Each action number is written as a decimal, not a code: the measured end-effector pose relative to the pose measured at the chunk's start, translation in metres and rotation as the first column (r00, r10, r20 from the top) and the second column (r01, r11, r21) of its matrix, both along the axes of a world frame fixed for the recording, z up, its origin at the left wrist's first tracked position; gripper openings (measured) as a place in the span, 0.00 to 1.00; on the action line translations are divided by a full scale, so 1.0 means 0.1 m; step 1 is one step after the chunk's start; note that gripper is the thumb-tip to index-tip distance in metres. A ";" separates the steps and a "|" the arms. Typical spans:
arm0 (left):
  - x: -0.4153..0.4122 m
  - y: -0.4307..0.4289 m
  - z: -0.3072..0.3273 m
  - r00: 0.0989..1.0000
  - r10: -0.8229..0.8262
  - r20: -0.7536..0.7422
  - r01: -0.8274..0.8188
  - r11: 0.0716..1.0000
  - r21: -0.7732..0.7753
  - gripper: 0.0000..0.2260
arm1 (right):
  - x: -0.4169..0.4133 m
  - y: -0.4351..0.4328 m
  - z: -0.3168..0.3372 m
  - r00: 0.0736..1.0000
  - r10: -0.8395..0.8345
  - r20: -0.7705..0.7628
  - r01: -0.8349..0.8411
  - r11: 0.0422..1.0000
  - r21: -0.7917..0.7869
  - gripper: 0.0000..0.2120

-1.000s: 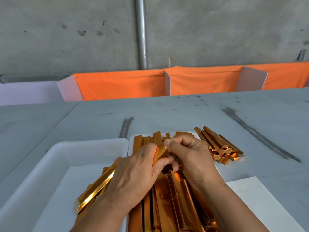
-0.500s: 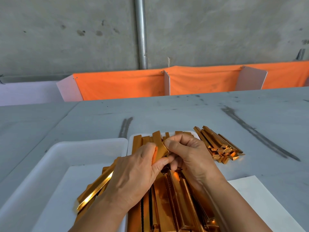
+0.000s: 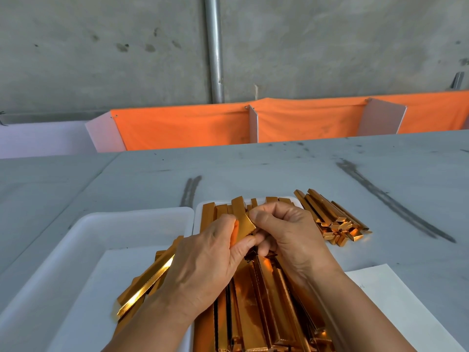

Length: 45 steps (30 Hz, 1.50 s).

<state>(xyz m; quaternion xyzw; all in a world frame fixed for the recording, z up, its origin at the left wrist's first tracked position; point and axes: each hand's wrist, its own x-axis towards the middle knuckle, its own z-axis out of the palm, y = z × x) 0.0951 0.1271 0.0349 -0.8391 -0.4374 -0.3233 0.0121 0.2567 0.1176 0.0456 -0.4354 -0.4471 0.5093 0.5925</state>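
- Nearest you, the flat gold strips lie stacked under both wrists. Lift the work clear of them so that nothing snags.
- Your left hand pinches the gold strip between thumb and fingers. Your right hand, fingers curled, pinches its far end. The strip sits between them, just above the stack.
- Crease along the fold line with firm thumb pressure, and line the edges up square before you press.
- Farther right, the finished pile lies on the table.
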 end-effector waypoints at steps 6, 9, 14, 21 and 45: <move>-0.01 0.02 -0.03 1.000 0.013 0.007 -0.013 1.000 -0.013 0.19 | -0.03 -0.03 -0.02 0.991 -0.067 0.120 0.056 0.994 0.088 0.05; -0.01 0.03 -0.04 1.000 0.011 0.023 -0.010 1.000 -0.016 0.20 | -0.04 -0.04 -0.01 0.995 -0.041 0.089 0.034 0.996 0.080 0.05; -0.01 0.02 -0.04 1.000 -0.004 0.020 0.004 1.000 -0.025 0.18 | -0.03 -0.04 0.01 1.000 0.001 0.028 -0.002 0.999 0.039 0.05; 0.00 0.04 -0.04 1.000 0.010 -0.016 -0.010 0.999 -0.035 0.19 | -0.06 -0.06 0.00 0.986 -0.097 0.137 0.083 0.992 0.099 0.04; 0.06 0.00 -0.02 0.997 0.070 -0.043 -0.070 0.997 -0.010 0.26 | -0.19 -0.06 -0.03 0.965 -0.168 0.200 0.126 0.970 0.207 0.04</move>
